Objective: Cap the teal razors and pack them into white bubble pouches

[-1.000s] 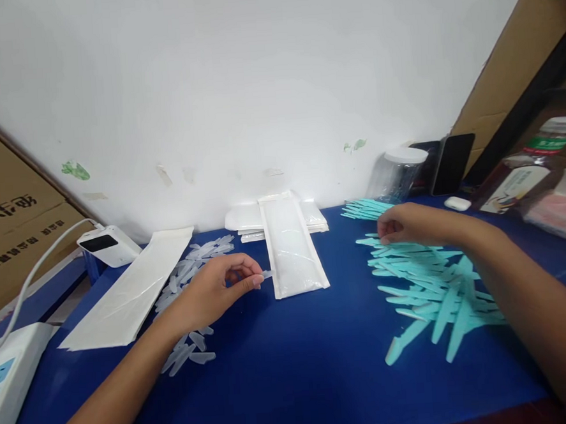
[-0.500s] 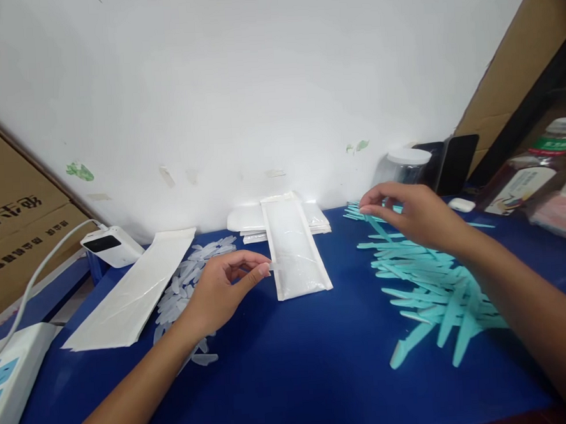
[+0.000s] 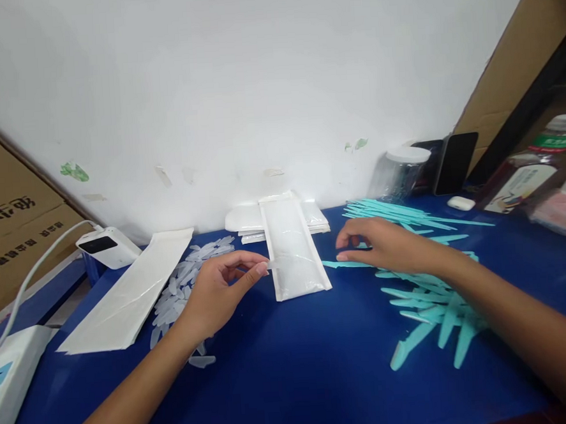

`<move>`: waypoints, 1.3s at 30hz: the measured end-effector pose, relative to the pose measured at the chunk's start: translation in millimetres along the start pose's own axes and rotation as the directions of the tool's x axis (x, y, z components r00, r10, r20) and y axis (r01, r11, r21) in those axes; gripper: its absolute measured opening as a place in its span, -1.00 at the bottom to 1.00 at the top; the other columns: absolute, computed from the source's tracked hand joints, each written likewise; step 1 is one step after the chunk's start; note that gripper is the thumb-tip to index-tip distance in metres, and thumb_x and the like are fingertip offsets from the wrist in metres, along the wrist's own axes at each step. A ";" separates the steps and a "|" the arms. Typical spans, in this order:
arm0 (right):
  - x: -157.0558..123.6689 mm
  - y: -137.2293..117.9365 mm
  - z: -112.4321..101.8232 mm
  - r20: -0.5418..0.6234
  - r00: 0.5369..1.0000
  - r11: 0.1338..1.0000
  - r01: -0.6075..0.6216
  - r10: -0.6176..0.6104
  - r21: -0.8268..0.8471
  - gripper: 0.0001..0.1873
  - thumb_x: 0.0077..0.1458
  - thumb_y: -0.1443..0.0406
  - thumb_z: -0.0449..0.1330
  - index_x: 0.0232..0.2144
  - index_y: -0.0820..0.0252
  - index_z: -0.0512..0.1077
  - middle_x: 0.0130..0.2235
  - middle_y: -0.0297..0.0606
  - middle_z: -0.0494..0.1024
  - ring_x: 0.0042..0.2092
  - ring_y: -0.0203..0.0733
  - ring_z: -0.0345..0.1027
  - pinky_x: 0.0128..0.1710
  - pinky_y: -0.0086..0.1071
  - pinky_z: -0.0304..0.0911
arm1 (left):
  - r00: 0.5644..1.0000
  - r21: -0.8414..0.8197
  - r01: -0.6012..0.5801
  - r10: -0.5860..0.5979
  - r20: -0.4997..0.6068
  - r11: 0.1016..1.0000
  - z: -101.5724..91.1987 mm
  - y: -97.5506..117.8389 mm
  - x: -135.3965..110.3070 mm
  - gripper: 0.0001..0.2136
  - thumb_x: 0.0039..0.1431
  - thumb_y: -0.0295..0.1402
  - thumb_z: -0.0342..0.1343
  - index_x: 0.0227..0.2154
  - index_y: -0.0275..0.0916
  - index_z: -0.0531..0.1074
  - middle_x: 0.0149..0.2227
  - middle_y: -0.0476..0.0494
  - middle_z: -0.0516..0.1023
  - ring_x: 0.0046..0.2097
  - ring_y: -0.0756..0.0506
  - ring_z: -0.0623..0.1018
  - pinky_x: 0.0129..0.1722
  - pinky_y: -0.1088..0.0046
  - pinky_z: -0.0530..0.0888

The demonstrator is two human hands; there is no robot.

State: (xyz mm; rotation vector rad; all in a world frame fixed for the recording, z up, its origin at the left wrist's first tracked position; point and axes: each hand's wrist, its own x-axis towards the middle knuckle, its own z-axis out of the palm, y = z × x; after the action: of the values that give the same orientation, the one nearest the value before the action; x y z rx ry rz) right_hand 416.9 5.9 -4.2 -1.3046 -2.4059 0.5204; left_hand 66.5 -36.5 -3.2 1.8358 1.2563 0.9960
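My left hand is closed, pinching a small translucent blade cap between thumb and index finger, just in front of a white clear-fronted packet. Right of that packet, my right hand is closed on a teal eyebrow razor, whose narrow end points left. Beneath and beside the right forearm lies a loose pile of similar razors; more razors lie in a row behind it. Loose translucent caps are heaped beside my left hand, partly hidden by it.
Flat white packets lie at the left, and a stack of packets rests against the wall. A white power bank and a power strip stand at far left. A lidded jar, white earbud case and bottle are at right.
My right hand has moved left and toward me from the back of the razor pile, bringing a razor toward the middle. My left hand with the cap has stayed nearly still.
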 end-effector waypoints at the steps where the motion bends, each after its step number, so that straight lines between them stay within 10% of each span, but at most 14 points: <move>1: -2.2 3.8 -3.3 0.054 0.998 0.999 -0.033 0.034 -0.012 -0.64 0.23 -0.06 0.36 -0.16 0.07 0.62 -0.09 -0.15 0.65 -0.09 0.04 0.51 -0.16 -0.18 0.38 | 1.000 0.001 -0.002 0.002 -0.003 1.000 -0.1 -0.2 0.0 -0.77 0.29 -0.09 0.36 -0.17 -0.11 0.72 -0.24 -0.09 0.76 -0.21 -0.12 0.69 -0.23 0.41 0.57; 7: -6.4 13.9 -9.6 0.224 0.968 0.994 -0.111 0.111 -0.012 -0.70 0.29 -0.01 0.28 -0.22 0.07 0.57 -0.09 -0.15 0.62 -0.13 0.01 0.49 -0.20 -0.20 0.35 | 1.000 0.032 0.011 -0.011 0.013 0.999 1.7 0.8 -0.1 -0.79 0.29 -0.09 0.36 -0.15 -0.06 0.73 -0.19 -0.07 0.77 -0.19 -0.13 0.71 -0.21 0.39 0.59; 14: -3.1 -10.0 -18.1 -0.175 0.978 0.971 -0.076 0.117 0.226 -0.74 0.33 0.04 0.28 -0.22 0.09 0.50 -0.26 -0.22 0.68 -0.24 -0.08 0.55 -0.24 -0.24 0.39 | 1.000 0.037 -0.004 0.005 -0.024 0.999 2.8 2.3 -0.7 -0.82 0.27 -0.13 0.38 -0.16 -0.04 0.75 -0.17 -0.07 0.78 -0.18 -0.14 0.72 -0.17 0.37 0.61; 21: -8.3 -49.7 -5.8 -0.058 0.998 0.901 0.045 -0.022 0.431 -0.83 0.31 0.14 0.34 -0.27 0.09 0.60 -0.27 -0.29 0.70 -0.25 -0.17 0.57 -0.27 -0.34 0.39 | 0.998 0.058 -0.015 0.018 -0.065 0.998 5.2 3.7 -3.6 -0.83 0.23 -0.13 0.42 -0.19 -0.04 0.77 -0.21 -0.05 0.79 -0.21 -0.14 0.72 -0.20 0.37 0.61; 39: -8.3 -51.2 -4.8 -0.030 1.000 0.913 0.007 0.006 0.408 -0.72 0.28 0.02 0.33 -0.27 0.07 0.62 -0.24 -0.22 0.72 -0.20 -0.06 0.60 -0.18 -0.23 0.44 | 0.999 0.050 -0.009 0.011 -0.047 0.999 7.5 4.4 -5.1 -0.81 0.22 -0.10 0.42 -0.20 -0.04 0.77 -0.21 -0.08 0.80 -0.19 -0.19 0.74 -0.16 0.28 0.65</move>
State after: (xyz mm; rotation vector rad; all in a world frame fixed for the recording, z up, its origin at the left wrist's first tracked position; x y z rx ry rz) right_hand 386.6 -26.4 23.2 -1.1146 -2.1162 0.9374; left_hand 73.7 -43.5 -4.0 1.8680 1.3123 1.0276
